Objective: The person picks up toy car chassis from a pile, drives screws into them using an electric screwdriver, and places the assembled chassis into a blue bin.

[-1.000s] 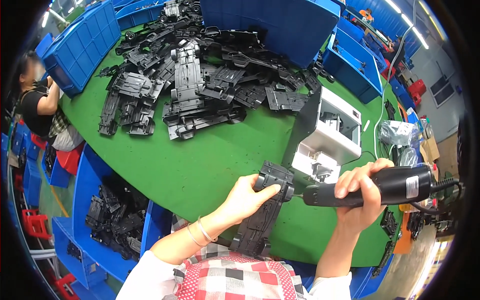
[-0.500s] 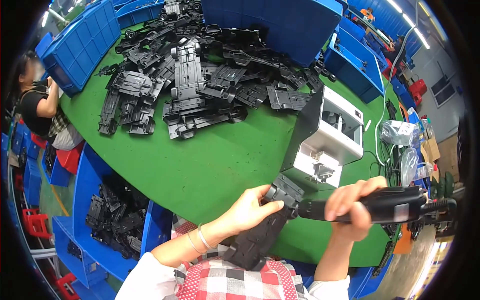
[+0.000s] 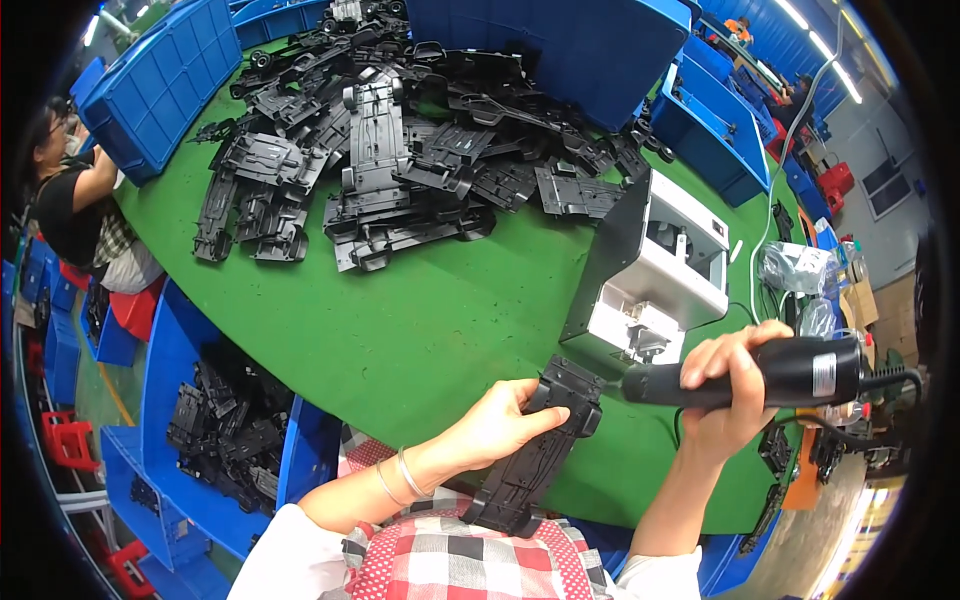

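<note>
Green covers the broad, curving counter (image 3: pixel 400 330). At its near edge, just in front of the person's body, is a black car base (image 3: pixel 525 465), a long plastic plate with its moulded face up. Its long axis slants from the checked apron (image 3: pixel 460 565) away and a little to the right, so the far end points toward the foot of a white machine (image 3: pixel 668 272). The left hand (image 3: pixel 505 428) pinches the plate near that far end, its grip closed: the thumb lies over the top, while the other fingers are partly hidden along the left side. The right hand (image 3: pixel 728 385) has its grip wrapped around a black power tool (image 3: pixel 805 370), held nearly level with the tip pointing left. That tip is right beside the plate's far right edge; whether they touch, I cannot tell.

Beyond, a pile of black car bases (image 3: pixel 378 145) spreads across the counter, between a blue crate (image 3: pixel 165 90) and a blue bin (image 3: pixel 715 145). More black parts (image 3: pixel 225 430) fill a blue box (image 3: pixel 172 335) at lower left. At far left is a co-worker (image 3: pixel 75 200).
</note>
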The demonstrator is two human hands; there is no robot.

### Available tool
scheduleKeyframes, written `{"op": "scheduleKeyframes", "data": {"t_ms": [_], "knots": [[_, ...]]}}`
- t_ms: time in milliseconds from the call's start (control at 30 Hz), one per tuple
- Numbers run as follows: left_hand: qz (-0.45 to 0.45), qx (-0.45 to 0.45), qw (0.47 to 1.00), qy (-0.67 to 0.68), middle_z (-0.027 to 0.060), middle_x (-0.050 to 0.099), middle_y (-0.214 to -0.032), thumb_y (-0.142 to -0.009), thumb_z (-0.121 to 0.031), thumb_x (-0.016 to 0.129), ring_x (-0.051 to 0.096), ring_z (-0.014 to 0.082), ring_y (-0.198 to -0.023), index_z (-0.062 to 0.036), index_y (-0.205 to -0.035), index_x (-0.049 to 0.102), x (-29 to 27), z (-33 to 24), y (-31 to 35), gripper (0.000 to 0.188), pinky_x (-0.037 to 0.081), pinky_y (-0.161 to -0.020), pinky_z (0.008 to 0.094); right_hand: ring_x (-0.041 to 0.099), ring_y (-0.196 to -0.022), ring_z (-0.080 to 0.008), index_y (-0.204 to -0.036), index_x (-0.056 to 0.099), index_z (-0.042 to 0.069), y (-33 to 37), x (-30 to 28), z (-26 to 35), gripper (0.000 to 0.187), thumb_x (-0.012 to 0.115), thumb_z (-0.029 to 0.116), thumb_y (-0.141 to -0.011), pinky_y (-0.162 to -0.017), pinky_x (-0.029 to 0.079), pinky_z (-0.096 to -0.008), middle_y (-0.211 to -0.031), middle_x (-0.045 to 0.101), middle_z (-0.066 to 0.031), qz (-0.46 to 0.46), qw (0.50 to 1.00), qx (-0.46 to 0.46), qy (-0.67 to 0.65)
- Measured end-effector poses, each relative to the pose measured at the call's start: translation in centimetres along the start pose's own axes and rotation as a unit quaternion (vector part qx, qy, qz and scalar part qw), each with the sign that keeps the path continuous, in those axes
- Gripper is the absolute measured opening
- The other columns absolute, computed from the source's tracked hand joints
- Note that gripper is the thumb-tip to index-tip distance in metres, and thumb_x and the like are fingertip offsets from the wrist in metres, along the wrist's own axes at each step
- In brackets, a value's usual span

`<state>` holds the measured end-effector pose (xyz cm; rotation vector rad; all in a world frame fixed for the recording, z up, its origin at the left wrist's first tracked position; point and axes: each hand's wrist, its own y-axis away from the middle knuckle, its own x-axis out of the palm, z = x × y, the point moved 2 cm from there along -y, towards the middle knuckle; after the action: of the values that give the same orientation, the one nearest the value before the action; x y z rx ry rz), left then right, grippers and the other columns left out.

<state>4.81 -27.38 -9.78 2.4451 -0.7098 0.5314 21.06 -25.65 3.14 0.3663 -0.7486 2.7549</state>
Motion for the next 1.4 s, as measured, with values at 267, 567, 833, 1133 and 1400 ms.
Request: {"op": "scheduleKeyframes", "data": {"t_ms": [267,567,833,1133,1400], "knots": [[-0.006,0.045,0.999,0.008,0.0061,0.061,-0.080,-0.082,-0.012,0.059,0.055,0.0076,-0.069,0.0084,-0.093,0.056,-0.1,0.4,-0.1,0.023,0.046,-0.062,0.0225,0.049,-0.042,-0.0208,-0.092,0.033,0.005,2.6,2.3,-1.4,0.029,0.054,-0.004,-0.074,-0.042,0.046,-0.0319,-0.057,0.049,-0.0105,0.052,0.993,0.057,-0.092],[-0.025,0.028,0.997,-0.064,0.0043,0.061,-0.078,-0.082,-0.010,0.058,0.054,0.0066,-0.068,0.0067,-0.091,0.057,0.6,0.4,0.4,0.019,0.045,-0.059,0.0227,0.053,-0.045,-0.0229,-0.089,0.032,0.005,4.2,2.8,-1.0,0.033,0.059,-0.005,-0.073,-0.047,0.049,-0.0336,-0.056,0.051,-0.0112,0.157,0.986,0.027,-0.055],[0.253,-0.052,0.942,-0.216,0.0048,0.061,-0.083,-0.079,-0.032,0.065,0.054,0.0122,-0.075,-0.0021,-0.096,0.060,-0.9,1.4,4.3,0.034,0.046,-0.069,0.0280,0.043,-0.040,-0.0169,-0.095,0.038,0.002,-0.3,-1.9,1.3,0.024,0.049,0.002,-0.074,-0.039,0.040,-0.0276,-0.059,0.047,-0.0083,0.013,0.994,-0.104,-0.035],[0.103,-0.005,0.984,-0.143,0.0077,0.055,-0.114,-0.082,-0.009,0.059,0.050,0.0142,-0.105,0.0005,-0.119,0.048,-3.0,0.1,3.3,0.040,0.039,-0.093,0.0284,0.047,-0.044,-0.0169,-0.091,0.038,0.001,-0.8,0.0,-0.1,0.022,0.049,-0.006,-0.073,-0.045,0.045,-0.0290,-0.058,0.047,-0.0084,-0.014,0.993,-0.070,0.098],[-0.013,0.036,0.998,-0.054,0.0067,0.057,-0.106,-0.079,-0.007,0.060,0.052,0.0126,-0.098,0.0033,-0.117,0.049,-2.9,-2.0,2.2,0.040,0.041,-0.088,0.0263,0.048,-0.040,-0.0209,-0.096,0.036,0.004,3.6,1.2,0.0,0.029,0.053,-0.002,-0.073,-0.040,0.044,-0.0310,-0.054,0.048,-0.0088,0.060,0.990,0.046,-0.121]]}}
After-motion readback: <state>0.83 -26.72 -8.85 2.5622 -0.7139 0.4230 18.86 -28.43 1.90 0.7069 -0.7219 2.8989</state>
